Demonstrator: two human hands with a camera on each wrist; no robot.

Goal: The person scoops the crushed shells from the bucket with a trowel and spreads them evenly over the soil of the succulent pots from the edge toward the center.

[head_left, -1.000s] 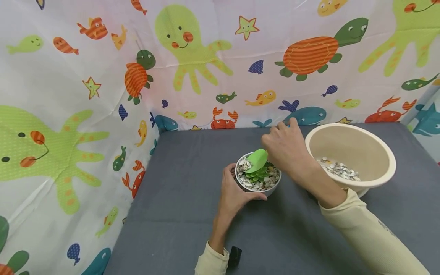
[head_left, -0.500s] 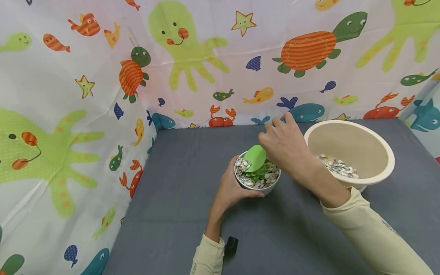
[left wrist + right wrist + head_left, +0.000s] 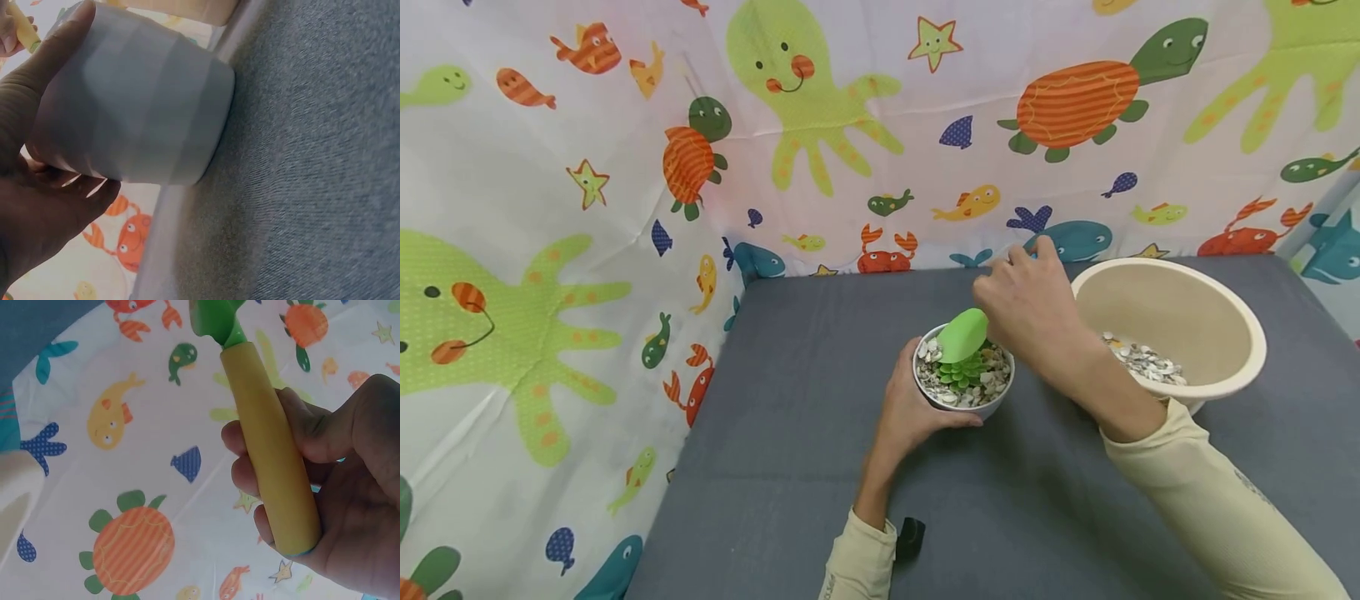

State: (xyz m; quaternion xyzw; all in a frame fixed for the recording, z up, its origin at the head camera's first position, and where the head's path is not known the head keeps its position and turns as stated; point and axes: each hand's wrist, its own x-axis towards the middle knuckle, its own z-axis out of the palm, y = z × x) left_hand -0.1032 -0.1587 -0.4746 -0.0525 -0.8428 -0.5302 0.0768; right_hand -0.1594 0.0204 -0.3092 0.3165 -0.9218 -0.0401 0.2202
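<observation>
My left hand (image 3: pixel 910 404) holds a small white pot (image 3: pixel 150 94) round its side, thumb at the front and fingers behind. The pot stands on the grey cloth. Inside it a green succulent (image 3: pixel 962 372) sits among pale pebbles (image 3: pixel 985 392). In my right hand (image 3: pixel 1030 312) is a small trowel; the fingers curl round its yellow handle (image 3: pixel 269 450). Its bright green blade (image 3: pixel 963 335) is tilted over the back of the pot, overlapping the succulent's far edge in the head view.
To the right stands a large cream tub (image 3: pixel 1247 375) with more pebbles (image 3: pixel 1142 362) at its bottom, close beside my right forearm. A black object (image 3: pixel 910 537) lies by my left sleeve. Behind the grey table (image 3: pixel 775 433) hangs a curtain (image 3: pixel 850 142) printed with sea animals.
The trowel's blade has lifted slightly and shifted toward the back of the pot, showing more of the succulent. My left hand keeps its hold on the pot.
</observation>
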